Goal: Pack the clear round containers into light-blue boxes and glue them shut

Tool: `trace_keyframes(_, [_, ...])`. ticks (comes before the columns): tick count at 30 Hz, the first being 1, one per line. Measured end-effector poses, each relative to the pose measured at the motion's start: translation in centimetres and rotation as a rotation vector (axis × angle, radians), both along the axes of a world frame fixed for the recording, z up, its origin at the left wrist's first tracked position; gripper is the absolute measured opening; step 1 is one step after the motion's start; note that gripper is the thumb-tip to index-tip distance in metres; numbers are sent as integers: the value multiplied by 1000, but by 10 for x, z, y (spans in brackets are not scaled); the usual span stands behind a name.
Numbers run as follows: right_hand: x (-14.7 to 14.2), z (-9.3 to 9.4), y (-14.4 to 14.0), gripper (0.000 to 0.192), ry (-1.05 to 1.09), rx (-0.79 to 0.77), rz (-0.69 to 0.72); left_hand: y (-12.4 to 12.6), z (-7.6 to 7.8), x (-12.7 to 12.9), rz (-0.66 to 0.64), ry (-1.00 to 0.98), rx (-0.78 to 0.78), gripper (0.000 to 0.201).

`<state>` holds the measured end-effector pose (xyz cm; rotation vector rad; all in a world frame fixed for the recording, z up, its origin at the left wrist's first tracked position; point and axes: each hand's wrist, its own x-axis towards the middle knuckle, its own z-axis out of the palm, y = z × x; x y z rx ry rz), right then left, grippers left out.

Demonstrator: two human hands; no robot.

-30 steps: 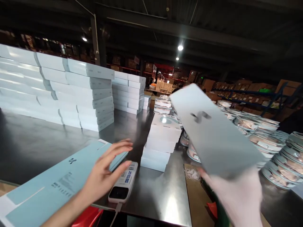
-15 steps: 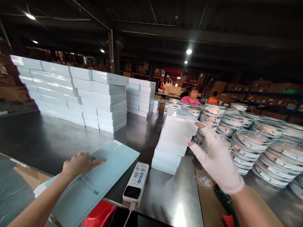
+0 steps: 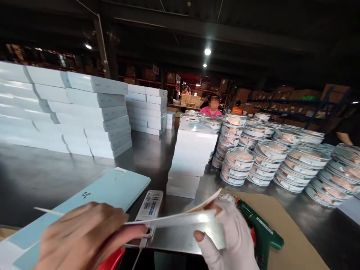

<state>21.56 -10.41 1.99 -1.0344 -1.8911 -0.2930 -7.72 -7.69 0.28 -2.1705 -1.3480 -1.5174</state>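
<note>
Warehouse table (image 3: 56, 172), boxes stacked at 11 o'clock.
Left hand (image 3: 84, 234) and gloved right hand (image 3: 229, 234) both grip a flat carton (image 3: 174, 219) between them, edge-on, at 6 o'clock.

The thin white flat carton (image 3: 171, 219) is held edge-on and nearly level, low over the near edge of the steel counter (image 3: 157, 157); its faces part slightly toward the right end; both ends are pinched, left bare, right gloved.
</note>
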Motion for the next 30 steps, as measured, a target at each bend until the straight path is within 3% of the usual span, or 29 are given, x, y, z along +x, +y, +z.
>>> trace_keyframes(3, [22, 6, -5, 31, 235, -729, 331, 6, 5, 30, -102, 59, 68, 24])
trace_keyframes(4, [29, 8, -7, 33, 267, -888, 378, 12, 5, 36, -123, 55, 76, 19])
trace_keyframes(6, [40, 13, -12, 34, 314, -993, 346, 21, 0, 46, -174, 100, 66, 29])
trace_keyframes(9, [45, 24, -18, 31, 396, -960, 307, 24, -5, 64, -333, 278, -107, 105])
trace_keyframes(10, [45, 29, -20, 32, 411, -974, 342, 22, -4, 71, -405, 335, -230, 123])
trace_keyframes(11, [45, 33, -22, 34, 410, -994, 378, 20, 0, 77, -484, 373, -379, 129])
trace_keyframes(13, [48, 38, -24, 35, 375, -930, 344, 19, 11, 88, -623, 367, -675, 105])
trace_keyframes(14, [50, 37, -24, 30, 350, -789, 245, 20, 16, 92, -680, 309, -785, 86])
trace_keyframes(16, [57, 31, -22, 18, 306, -356, -44, 29, 20, 98, -749, 79, -877, 57])
trace_keyframes(18, [61, 19, -17, 50, 326, -26, -255, 43, 11, 102, -742, -235, -826, 49])
trace_keyframes(19, [62, 11, -13, 66, 359, 9, -275, 50, 2, 104, -739, -363, -790, 51])
trace_keyframes(21, [60, -7, -4, 82, 420, -105, -178, 61, -19, 109, -757, -497, -748, 55])
trace_keyframes(24, [51, -32, 12, 69, 437, -187, -38, 66, -41, 118, -894, -512, -743, 69])
trace_keyframes(27, [41, -49, 21, 54, 556, -183, 7, 63, -41, 126, -1022, -576, -685, 87])
trace_keyframes(30, [31, -53, 20, 67, 753, -233, 41, 60, -34, 131, -942, -642, -666, 83])
